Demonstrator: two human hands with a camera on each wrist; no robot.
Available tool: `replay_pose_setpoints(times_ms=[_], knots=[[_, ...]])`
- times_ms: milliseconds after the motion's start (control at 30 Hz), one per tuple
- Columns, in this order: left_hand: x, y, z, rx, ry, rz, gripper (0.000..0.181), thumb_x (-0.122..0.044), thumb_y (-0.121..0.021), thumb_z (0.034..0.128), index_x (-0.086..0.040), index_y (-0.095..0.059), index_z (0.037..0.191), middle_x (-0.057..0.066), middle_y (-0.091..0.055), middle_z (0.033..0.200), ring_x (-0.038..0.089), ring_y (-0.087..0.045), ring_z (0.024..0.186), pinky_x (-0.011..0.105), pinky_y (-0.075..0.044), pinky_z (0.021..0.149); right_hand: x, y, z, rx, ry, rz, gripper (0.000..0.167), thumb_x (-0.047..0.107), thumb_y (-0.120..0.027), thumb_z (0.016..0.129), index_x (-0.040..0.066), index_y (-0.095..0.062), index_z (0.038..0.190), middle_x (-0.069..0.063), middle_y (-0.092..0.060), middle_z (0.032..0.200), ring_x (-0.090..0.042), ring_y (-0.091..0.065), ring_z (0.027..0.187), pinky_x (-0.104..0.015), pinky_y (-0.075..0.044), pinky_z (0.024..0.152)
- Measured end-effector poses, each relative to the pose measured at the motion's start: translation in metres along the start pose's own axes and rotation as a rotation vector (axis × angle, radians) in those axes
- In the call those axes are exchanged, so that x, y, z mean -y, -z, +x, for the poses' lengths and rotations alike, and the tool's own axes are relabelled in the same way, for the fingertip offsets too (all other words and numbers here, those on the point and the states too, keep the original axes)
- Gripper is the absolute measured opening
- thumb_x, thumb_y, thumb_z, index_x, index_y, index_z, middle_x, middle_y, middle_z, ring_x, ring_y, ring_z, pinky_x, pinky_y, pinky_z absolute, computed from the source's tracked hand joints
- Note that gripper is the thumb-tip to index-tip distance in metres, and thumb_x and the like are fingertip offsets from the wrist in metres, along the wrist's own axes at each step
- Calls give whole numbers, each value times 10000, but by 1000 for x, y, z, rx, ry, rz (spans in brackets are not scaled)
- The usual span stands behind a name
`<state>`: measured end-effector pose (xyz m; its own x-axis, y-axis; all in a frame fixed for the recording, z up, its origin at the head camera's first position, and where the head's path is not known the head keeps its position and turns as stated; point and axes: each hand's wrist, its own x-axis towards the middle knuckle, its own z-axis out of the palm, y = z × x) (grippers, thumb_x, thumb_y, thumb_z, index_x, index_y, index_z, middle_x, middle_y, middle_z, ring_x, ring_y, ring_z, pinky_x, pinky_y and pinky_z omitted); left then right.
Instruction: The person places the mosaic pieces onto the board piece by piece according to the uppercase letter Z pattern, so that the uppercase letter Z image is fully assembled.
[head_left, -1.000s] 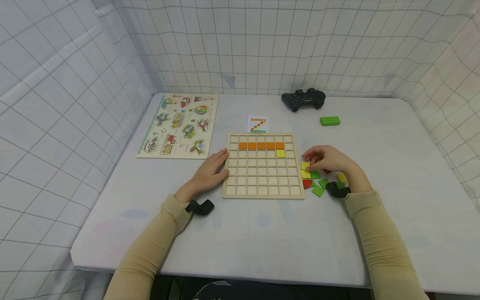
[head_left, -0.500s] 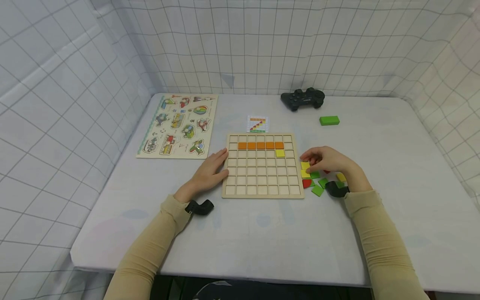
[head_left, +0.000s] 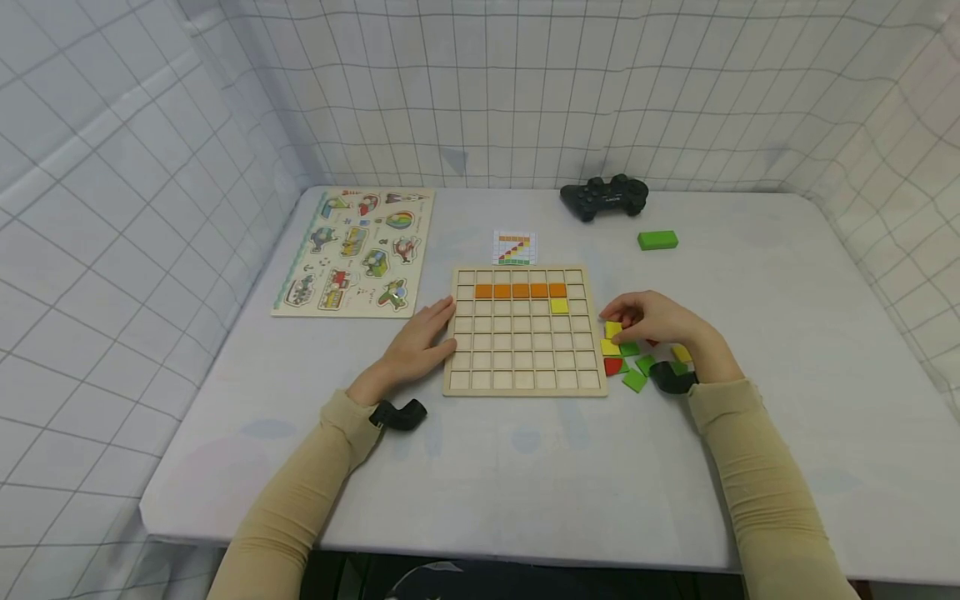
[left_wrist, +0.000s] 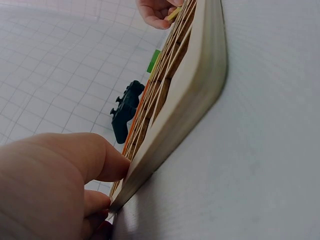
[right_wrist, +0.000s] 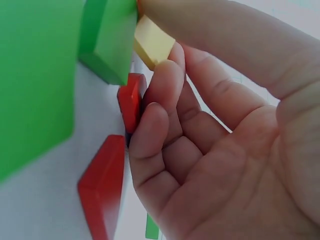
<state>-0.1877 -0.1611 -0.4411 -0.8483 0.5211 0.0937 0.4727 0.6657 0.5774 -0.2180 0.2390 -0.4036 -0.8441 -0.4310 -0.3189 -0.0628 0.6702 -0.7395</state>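
Observation:
A wooden grid board (head_left: pixel 525 396) lies mid-table, holding a row of orange tiles (head_left: pixel 521 291) with one yellow tile (head_left: pixel 559 306) below the row's right end. My left hand (head_left: pixel 414 343) rests against the board's left edge, fingers nearly straight. Just right of the board, my right hand (head_left: pixel 654 323) pinches a yellow tile (head_left: pixel 613 329) between thumb and fingers; the right wrist view shows this yellow tile (right_wrist: pixel 154 42) tilted at the fingertips. Another yellow tile (head_left: pixel 610 347) lies below it, beside green tiles (head_left: pixel 634 380) and a red one (head_left: pixel 612 367).
A small pattern card (head_left: pixel 514 247) lies behind the board. The picture puzzle (head_left: pixel 356 252) is at the back left. A black game controller (head_left: pixel 604 197) and a green block (head_left: pixel 657 240) are at the back right.
The yellow tile at my right fingertips has shifted slightly and now sits tilted. My left hand has stayed on the board's edge.

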Motion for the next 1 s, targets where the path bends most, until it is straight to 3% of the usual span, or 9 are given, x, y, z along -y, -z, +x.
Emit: replay_pose_setpoints(times_ms=[467, 600, 767, 1000], knots=[[1, 0, 0, 5, 13, -9, 620, -224, -478, 939, 57, -265, 1449, 173, -206, 1529, 289, -170, 1407, 345, -88, 1169, 1, 2, 1, -8, -14, -89, 193, 219, -722, 827, 77, -678, 950, -44, -534, 711, -172, -441, 530, -250, -377, 448], [1, 0, -1, 1, 7, -9, 622, -217, -486, 937, 63, -265, 1447, 182, -208, 1526, 301, -176, 1405, 356, -93, 1169, 10, 1, -2, -5, -23, -122, 204, 237, -708, 837, 89, -696, 977, -47, -572, 774, -189, -462, 566, -263, -391, 468], [1, -1, 0, 2, -4, -12, 617, -211, -489, 941, 65, -266, 1445, 187, -210, 1524, 307, -178, 1403, 354, -94, 1169, 20, 0, -2, -25, -10, -189, 227, 232, -682, 859, 100, -705, 1042, -49, -628, 938, -198, -504, 741, -286, -440, 575], [2, -1, 0, 1, 1, -12, 614, -215, -481, 942, 60, -267, 1447, 180, -211, 1526, 298, -176, 1405, 348, -92, 1169, 37, -4, 10, -43, 81, -194, 230, 208, -660, 879, 108, -697, 1082, -53, -646, 956, -205, -520, 699, -304, -439, 626]])
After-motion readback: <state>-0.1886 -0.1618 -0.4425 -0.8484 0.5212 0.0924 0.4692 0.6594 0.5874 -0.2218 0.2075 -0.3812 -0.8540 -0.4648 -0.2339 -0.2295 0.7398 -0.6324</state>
